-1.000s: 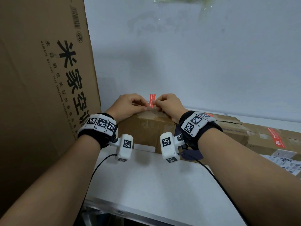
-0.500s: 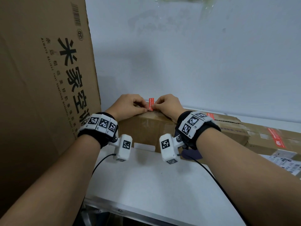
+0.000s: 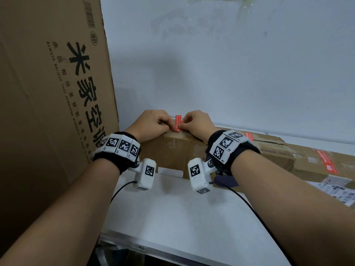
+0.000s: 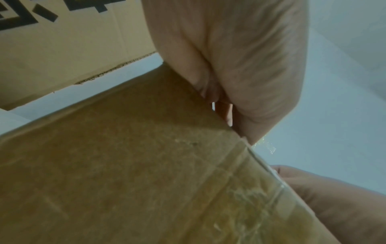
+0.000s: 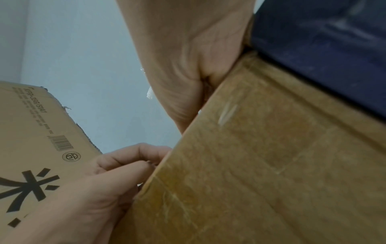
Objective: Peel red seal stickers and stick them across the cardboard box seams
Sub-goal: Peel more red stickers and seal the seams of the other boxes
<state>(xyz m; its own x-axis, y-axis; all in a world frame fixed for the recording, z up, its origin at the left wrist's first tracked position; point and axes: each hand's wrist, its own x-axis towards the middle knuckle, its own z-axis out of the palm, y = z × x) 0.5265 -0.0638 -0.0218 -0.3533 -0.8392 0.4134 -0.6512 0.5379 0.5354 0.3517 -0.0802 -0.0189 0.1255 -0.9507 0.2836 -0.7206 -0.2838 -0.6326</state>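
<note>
A small red seal sticker [image 3: 178,122] stands upright over the top edge of a brown cardboard box [image 3: 178,152], its lower end at the box top. My left hand [image 3: 163,124] pinches it from the left and my right hand [image 3: 189,124] from the right, fingers curled. In the left wrist view my left hand [image 4: 229,57] lies on the box edge above the taped box face [image 4: 146,165]; the sticker is hidden there. The right wrist view shows the heel of my right hand [image 5: 188,57] on the box [image 5: 261,165] and my left hand's curled fingers [image 5: 125,165].
A tall printed cardboard sheet [image 3: 48,93] stands close on the left. Two more boxes on the right carry red stickers [image 3: 248,136] [image 3: 326,164]. Label sheets [image 3: 338,191] lie at the right edge. The white table [image 3: 182,217] runs to its front edge below; a wall is behind.
The sticker has come down a little toward the box top between both hands. The wrists have barely shifted.
</note>
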